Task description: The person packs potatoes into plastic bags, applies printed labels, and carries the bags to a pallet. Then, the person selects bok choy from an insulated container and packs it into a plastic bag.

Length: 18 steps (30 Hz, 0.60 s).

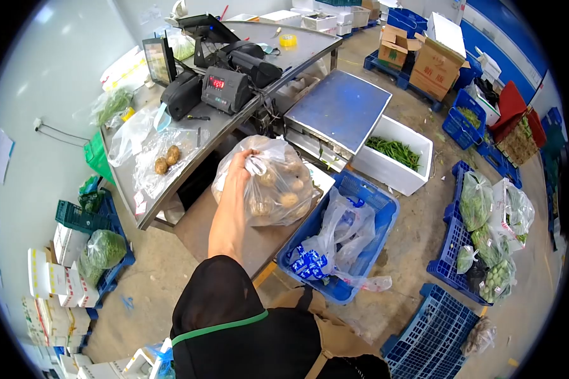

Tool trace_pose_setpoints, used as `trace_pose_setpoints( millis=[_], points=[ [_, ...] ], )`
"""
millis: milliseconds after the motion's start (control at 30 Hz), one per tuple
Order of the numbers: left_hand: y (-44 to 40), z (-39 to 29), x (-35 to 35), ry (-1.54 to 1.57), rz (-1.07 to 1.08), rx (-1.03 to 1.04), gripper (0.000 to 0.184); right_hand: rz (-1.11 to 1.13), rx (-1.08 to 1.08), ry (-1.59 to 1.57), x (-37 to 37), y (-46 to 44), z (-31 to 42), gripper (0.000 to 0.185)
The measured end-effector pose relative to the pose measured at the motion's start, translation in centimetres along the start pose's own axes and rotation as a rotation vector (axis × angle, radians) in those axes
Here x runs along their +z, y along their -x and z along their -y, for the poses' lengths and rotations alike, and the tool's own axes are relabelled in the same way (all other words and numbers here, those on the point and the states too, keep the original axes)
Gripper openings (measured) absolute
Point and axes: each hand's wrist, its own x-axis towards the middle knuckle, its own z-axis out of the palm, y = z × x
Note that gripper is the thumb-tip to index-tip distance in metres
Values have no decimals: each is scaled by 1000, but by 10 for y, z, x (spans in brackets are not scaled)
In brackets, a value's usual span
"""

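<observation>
My left hand (242, 162) is closed around the gathered top of a clear plastic bag of potatoes (281, 189). The bag is over a low brown surface (202, 224) in front of me; whether it rests there or hangs just above, I cannot tell. To its right, a blue crate (376, 249) holds crumpled plastic bags (344, 230). Beyond the bag stands the flat metal platform of a scale (341, 110). Two loose potatoes (167, 160) lie on clear plastic on the metal table (218, 136) at the left. My right hand is out of view.
A display unit with red digits (224, 90) and a screen (160, 60) stand on the table. Beside the scale is a white foam box of green peppers (395, 151). Blue pallets (430, 335) and bagged vegetables (477, 199) lie at right; stacked boxes (60, 284) line the left.
</observation>
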Motion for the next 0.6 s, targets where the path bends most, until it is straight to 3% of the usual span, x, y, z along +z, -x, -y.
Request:
trace_pose_setpoints(
  millis=[100,233,333,367,467,500,533,567,600],
  points=[
    [14,4,13,-4,-21,128,21,-1,1,-3,2,1,1,37],
    [9,5,3,302,154,75,21,-11,10,-23,2,1,-5,37],
    [4,4,11,468,-70,97,24,-12,13,-47,0,2,-16,37],
    [4,7,13,506,-127,25,35,-3,14,-51,1,-1,-19,37],
    [31,11,2,156,-158,79,27,-27,46,-126,-9,2,-48,37],
    [-4,13,-50,-19,23,259,29,-38,59,-162,-13,5,-63,37],
    [53,8,-9,-121,35,220,35,-56,70,-197,-13,7,-80,37],
    [53,3,-11,-92,99,151,37,-62,82,-233,-10,11,-99,37],
    [60,9,-11,-508,159,466,37,-78,87,-274,-5,12,-118,37]
  ],
)
